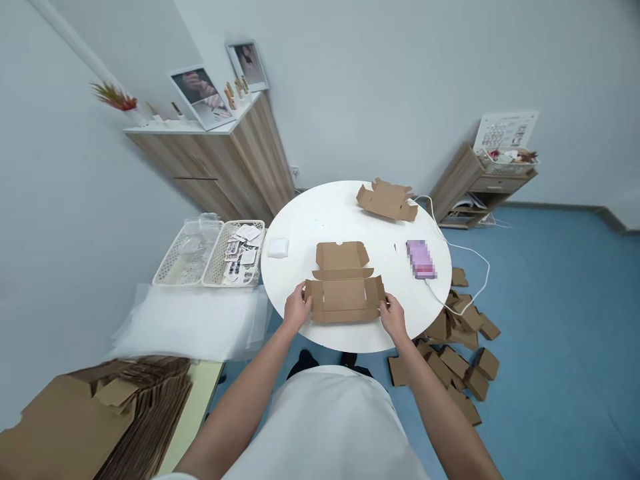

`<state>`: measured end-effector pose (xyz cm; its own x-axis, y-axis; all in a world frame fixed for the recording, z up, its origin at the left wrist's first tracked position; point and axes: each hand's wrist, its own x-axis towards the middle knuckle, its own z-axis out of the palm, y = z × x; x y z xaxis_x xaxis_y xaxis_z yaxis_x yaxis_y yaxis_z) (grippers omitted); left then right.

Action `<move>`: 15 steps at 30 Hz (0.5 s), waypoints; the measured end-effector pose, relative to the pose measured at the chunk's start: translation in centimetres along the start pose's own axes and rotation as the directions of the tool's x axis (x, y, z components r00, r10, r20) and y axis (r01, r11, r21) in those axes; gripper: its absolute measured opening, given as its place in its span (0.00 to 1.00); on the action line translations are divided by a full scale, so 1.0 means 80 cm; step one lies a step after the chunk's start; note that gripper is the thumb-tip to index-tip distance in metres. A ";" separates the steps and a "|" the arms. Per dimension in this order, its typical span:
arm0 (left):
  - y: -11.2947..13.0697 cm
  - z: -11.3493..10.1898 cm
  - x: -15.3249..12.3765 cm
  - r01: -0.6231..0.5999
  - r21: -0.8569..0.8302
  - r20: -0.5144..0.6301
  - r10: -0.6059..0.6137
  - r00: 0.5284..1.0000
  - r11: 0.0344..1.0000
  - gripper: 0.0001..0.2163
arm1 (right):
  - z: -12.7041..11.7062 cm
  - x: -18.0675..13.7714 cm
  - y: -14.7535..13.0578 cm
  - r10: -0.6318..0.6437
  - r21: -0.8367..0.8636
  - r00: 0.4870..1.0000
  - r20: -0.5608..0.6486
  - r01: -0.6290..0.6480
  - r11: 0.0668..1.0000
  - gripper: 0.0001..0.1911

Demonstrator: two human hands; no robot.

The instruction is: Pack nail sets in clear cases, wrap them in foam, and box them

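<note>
A partly folded cardboard box (pixel 345 295) lies at the front of the round white table (pixel 300 213), its lid panel spread flat away from me. My left hand (pixel 299 308) pinches the box's left side flap. On the opposite side, my right hand (pixel 393 316) has its fingers closed on the right flap. Both side flaps stand partly raised between thumb and fingers. Farther back on the table rests another cardboard piece (pixel 387 200), creased and unfolded.
A pixelated purple phone-like item (pixel 421 259) with a white cable lies right; a small white packet (pixel 278 247) lies left. White baskets (pixel 235 283), plastic sheets (pixel 190 323) and stacked flat cardboard (pixel 75 427) are at left. Folded boxes (pixel 455 363) cover the floor at right.
</note>
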<state>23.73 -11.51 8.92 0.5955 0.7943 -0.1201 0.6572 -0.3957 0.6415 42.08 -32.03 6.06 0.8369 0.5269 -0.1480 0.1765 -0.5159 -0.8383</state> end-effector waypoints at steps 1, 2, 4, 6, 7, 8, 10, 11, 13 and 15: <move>0.003 0.004 0.004 0.014 0.023 0.013 -0.014 1.000 1.000 0.24 | 0.001 0.002 0.004 0.012 -0.012 1.000 -0.001 -0.012 1.000 0.19; 0.005 0.008 0.008 0.026 0.045 0.026 -0.027 0.999 0.999 0.25 | 0.003 0.004 0.008 0.022 -0.024 1.000 -0.005 -0.023 0.999 0.19; 0.007 0.013 0.018 0.038 0.077 0.055 -0.043 0.998 0.996 0.26 | 0.008 0.007 0.012 0.041 -0.050 0.999 -0.015 -0.042 0.998 0.20; 0.008 0.018 0.027 0.043 0.086 0.082 -0.050 0.995 0.995 0.25 | 0.013 0.010 0.012 0.060 -0.083 0.998 -0.024 -0.061 0.995 0.20; 0.007 0.020 0.032 0.044 0.082 0.094 -0.052 0.994 0.996 0.25 | 0.016 0.011 0.011 0.069 -0.098 0.997 -0.027 -0.071 0.993 0.20; 0.007 0.021 0.037 0.042 0.076 0.105 -0.050 0.993 0.996 0.25 | 0.018 0.012 0.010 0.076 -0.113 0.997 -0.026 -0.079 0.990 0.21; 0.005 0.022 0.044 0.024 0.067 0.122 -0.032 0.992 0.997 0.25 | 0.020 0.014 0.008 0.087 -0.138 0.996 -0.014 -0.088 0.987 0.21; 0.004 0.021 0.045 0.004 0.075 0.120 -0.013 0.993 0.997 0.25 | 0.020 0.015 0.006 0.088 -0.150 0.996 -0.007 -0.088 0.985 0.22; 0.002 0.018 0.042 -0.064 0.127 0.095 0.052 0.994 0.990 0.29 | 0.017 0.015 0.004 0.083 -0.182 0.996 -0.016 -0.084 0.980 0.24; 0.000 0.014 0.033 -0.172 0.210 0.089 0.157 0.984 0.963 0.34 | 0.013 0.015 0.002 0.079 -0.225 0.995 -0.066 -0.092 0.970 0.28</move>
<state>25.82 -9.92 7.72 0.7299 0.6782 -0.0854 0.6268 -0.6143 0.4794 42.59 -30.80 5.21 0.8806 0.4388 -0.1788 0.2109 -0.7010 -0.6812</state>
